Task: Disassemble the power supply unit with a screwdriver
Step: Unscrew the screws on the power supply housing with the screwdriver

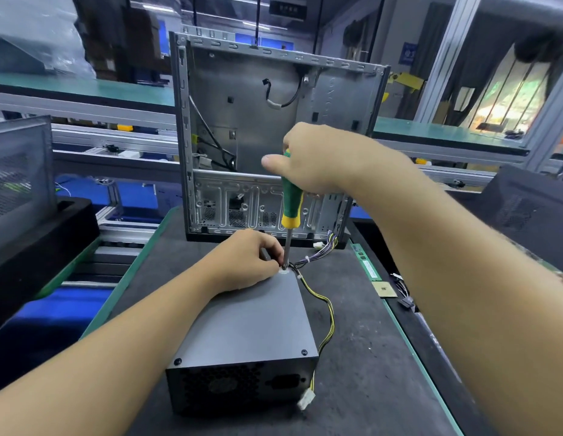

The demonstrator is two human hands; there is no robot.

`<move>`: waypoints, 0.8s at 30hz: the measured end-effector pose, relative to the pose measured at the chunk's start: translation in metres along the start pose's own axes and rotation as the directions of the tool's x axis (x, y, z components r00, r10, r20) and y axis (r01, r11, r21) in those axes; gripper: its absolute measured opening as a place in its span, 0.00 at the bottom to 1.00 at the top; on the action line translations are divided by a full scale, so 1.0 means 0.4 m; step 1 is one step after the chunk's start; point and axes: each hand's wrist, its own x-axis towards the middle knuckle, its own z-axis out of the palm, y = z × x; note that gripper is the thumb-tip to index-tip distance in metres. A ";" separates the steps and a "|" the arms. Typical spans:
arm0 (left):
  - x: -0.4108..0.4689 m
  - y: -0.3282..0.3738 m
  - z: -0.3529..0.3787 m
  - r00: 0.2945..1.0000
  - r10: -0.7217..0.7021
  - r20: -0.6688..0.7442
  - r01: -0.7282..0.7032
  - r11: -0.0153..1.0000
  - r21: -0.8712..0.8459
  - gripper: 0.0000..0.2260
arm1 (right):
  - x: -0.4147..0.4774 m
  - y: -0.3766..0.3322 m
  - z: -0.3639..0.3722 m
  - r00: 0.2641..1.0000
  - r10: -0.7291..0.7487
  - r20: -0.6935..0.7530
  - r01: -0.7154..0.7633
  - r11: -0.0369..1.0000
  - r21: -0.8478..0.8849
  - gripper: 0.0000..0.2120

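Right grip point(308, 158) clasps screwdriver point(291, 202) | left grip point(245, 262) pinches shaft at power supply point(251, 322) | dark mat point(352, 357) | aluminium racks point(116, 143) behind

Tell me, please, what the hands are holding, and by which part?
The right hand grips the screwdriver by the top of its handle; the left hand pinches its shaft just above the tip.

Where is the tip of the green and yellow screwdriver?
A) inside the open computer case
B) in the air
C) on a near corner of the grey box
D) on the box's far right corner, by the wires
D: the screwdriver, held by the right hand, meets the power supply unit at its far right top corner, where the wires come out.
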 end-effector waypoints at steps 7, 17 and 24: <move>0.000 0.001 0.002 1.000 0.007 -0.004 -0.007 1.000 0.023 0.09 | -0.028 0.002 -0.030 0.983 -0.080 0.164 0.074 0.996 0.043 0.13; -0.002 0.003 0.000 1.000 0.009 0.010 -0.009 1.000 0.024 0.11 | -0.002 0.016 0.002 0.994 -0.088 0.058 0.088 0.996 0.004 0.13; 0.003 -0.005 0.004 1.000 0.021 -0.010 -0.021 1.000 0.009 0.09 | -0.020 0.011 -0.003 0.999 0.010 0.043 -0.009 1.000 -0.028 0.20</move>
